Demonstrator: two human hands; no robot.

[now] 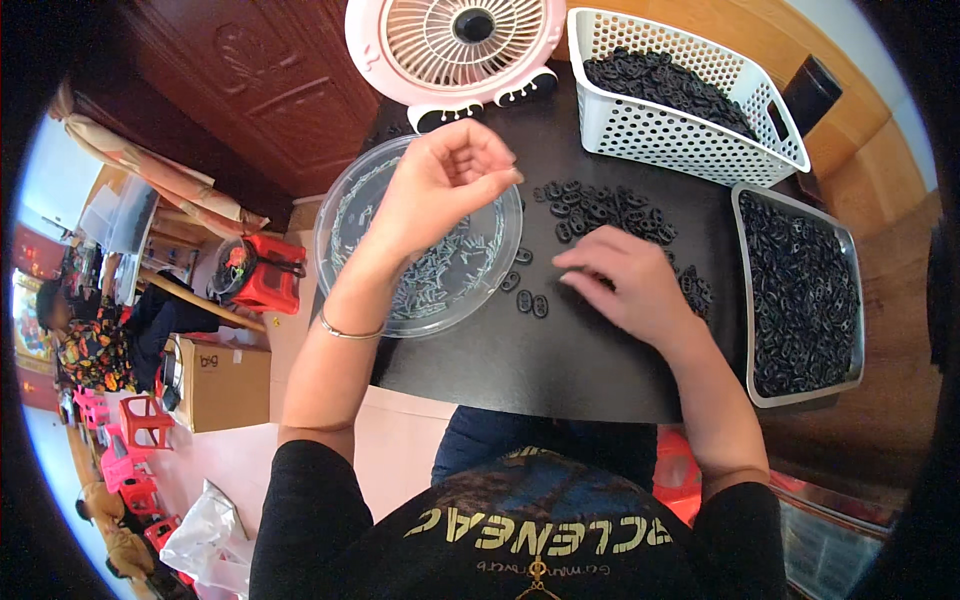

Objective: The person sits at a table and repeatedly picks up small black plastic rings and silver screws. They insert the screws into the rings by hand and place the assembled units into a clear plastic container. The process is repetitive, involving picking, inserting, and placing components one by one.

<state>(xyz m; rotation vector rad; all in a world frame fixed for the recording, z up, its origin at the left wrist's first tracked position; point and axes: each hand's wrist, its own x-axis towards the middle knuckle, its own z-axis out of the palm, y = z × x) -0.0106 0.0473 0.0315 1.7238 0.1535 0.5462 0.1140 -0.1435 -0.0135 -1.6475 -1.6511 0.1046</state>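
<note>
My left hand [455, 180] is raised over the round clear tub [505, 285], fingers curled and thumb tip close to the fingertips. Anything it holds is too small to make out. Many small silvery metal pins or screws [430, 280] lie in the tub. My right hand [625, 285] hovers low above the black tabletop, thumb and forefinger slightly apart, with nothing visible between them. Several black oval pieces with holes [525, 300] lie between the tub and this hand. Just beyond it spreads a loose pile of similar black pieces [600, 210], partly hidden by the hand.
A pink fan [365, 65] stands at the table's far edge. A white perforated basket [640, 135] of black pieces is at the far right, with a metal tray [750, 330] of more nearer me. A cardboard box [225, 385] and red stools [145, 425] are on the floor left.
</note>
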